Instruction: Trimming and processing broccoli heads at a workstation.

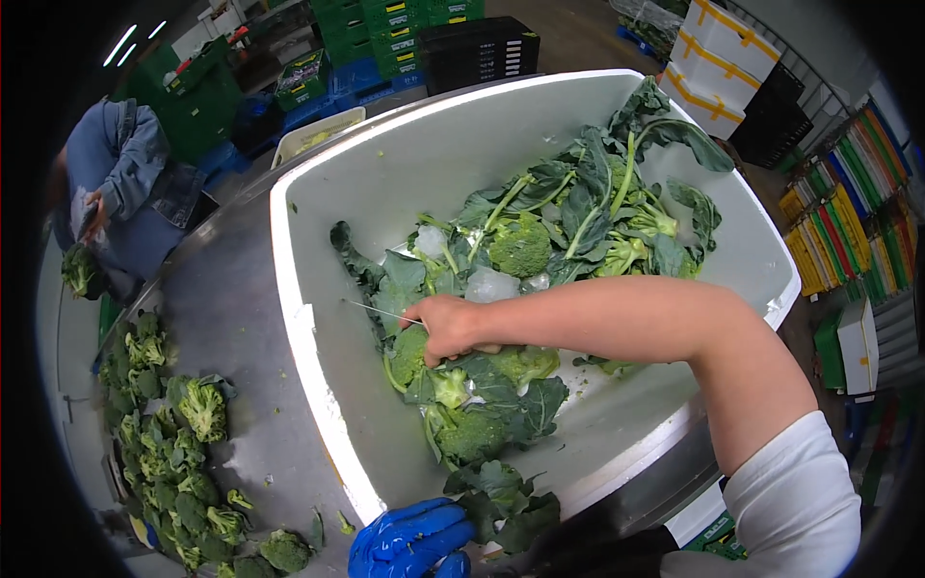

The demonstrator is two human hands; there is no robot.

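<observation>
A large white foam box (291, 289) holds leafy broccoli heads (520, 245) and lumps of ice (491, 285). My bare right hand (449, 328) reaches into its left part, closed around a knife whose thin blade, seen nearly edge-on, points left. Its fingers are down on a broccoli head (409, 353); the knife's handle is hidden in the hand. At the box's near left corner, my left hand (409, 541), in a blue glove, has its fingers curled at a leafy broccoli (501, 503) lying over the rim. The gloved hand covers that broccoli's stem side.
Trimmed broccoli heads (183, 482) are heaped on the metal table (241, 337) at left. Another person (135, 183) sits beyond it, a broccoli by their hand. Green crates (371, 39), a black crate (479, 53), white foam boxes (718, 67) and stacked colourful crates (848, 212) stand behind and right.
</observation>
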